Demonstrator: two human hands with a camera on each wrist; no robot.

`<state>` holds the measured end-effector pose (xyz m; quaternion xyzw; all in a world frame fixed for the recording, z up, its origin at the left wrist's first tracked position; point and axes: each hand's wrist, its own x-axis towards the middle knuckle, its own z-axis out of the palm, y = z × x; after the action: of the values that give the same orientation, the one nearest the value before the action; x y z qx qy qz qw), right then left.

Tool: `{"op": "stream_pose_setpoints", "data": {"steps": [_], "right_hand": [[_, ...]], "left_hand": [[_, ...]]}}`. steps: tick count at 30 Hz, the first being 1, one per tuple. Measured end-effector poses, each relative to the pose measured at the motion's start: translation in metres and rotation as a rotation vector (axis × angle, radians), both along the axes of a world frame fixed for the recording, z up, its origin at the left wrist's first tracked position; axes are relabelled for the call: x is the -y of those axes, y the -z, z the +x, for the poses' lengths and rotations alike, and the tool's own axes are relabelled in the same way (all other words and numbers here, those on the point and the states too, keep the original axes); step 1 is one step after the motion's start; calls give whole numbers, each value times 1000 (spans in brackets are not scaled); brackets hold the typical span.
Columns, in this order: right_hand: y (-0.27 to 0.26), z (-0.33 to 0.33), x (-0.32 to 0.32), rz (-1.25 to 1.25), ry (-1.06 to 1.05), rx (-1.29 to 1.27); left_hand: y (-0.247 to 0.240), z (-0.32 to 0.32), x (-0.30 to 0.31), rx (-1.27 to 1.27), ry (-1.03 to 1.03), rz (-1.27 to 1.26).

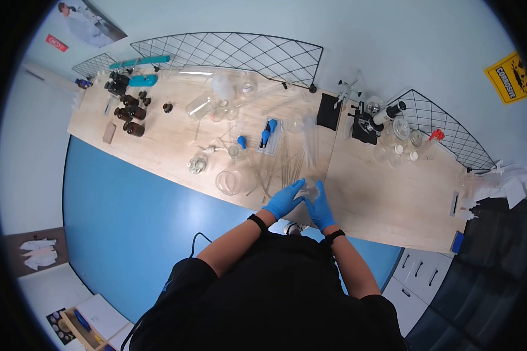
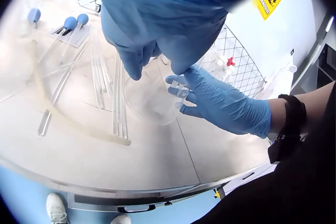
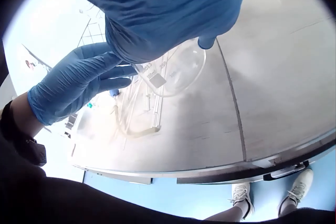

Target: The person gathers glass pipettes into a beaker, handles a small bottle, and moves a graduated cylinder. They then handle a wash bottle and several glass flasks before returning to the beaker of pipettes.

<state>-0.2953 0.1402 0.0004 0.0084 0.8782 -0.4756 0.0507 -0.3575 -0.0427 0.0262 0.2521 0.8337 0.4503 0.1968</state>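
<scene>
In front of my body, over the bench's front part, both blue-gloved hands are at a clear, round glass vessel (image 1: pixel 311 191). Printed markings and a pale square patch show on its wall (image 3: pixel 157 80) in the right wrist view. My left hand (image 1: pixel 284 199) grips it from the left. From the right, my right hand (image 1: pixel 321 209) holds it with fingers curved along the glass (image 2: pixel 181 97). Beside the vessel, to the left, lie several thin glass rods or tubes (image 2: pixel 120 98) and a bent, yellowish rubber hose (image 2: pixel 68 121).
Farther left stand a large glass beaker (image 1: pixel 228 182), a glass burner-like jar (image 1: pixel 197 165) and brown bottles (image 1: pixel 133 128). Blue-bulbed droppers lie on a tray (image 1: pixel 269 144). A microscope (image 1: pixel 372 121) and glassware stand at the back right, before a black wire rack (image 1: pixel 445 126).
</scene>
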Motion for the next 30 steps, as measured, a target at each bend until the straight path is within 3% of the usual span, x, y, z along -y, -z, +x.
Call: {"op": "stream_pose_setpoints", "data": {"steps": [9, 12, 14, 17, 23, 26, 30], "right_hand": [[-16, -24, 19, -17, 5, 49], [-26, -18, 13, -151, 20, 105], [-10, -1, -7, -39, 13, 113], [-7, 22, -32, 168, -12, 173], [15, 62, -61, 385, -83, -12], [-1, 61, -60, 468, -147, 72], [18, 53, -79, 449, -195, 41]], "left_hand": [[-3, -4, 17, -128, -194, -115], [-12, -4, 28, -85, -212, -145], [-30, -5, 43, 95, -18, -148], [-41, 4, 70, 139, 94, -148], [-99, 31, 126, 97, -106, -196], [-91, 46, 152, 119, -188, -237], [-67, 66, 180, 144, -210, -356]]}}
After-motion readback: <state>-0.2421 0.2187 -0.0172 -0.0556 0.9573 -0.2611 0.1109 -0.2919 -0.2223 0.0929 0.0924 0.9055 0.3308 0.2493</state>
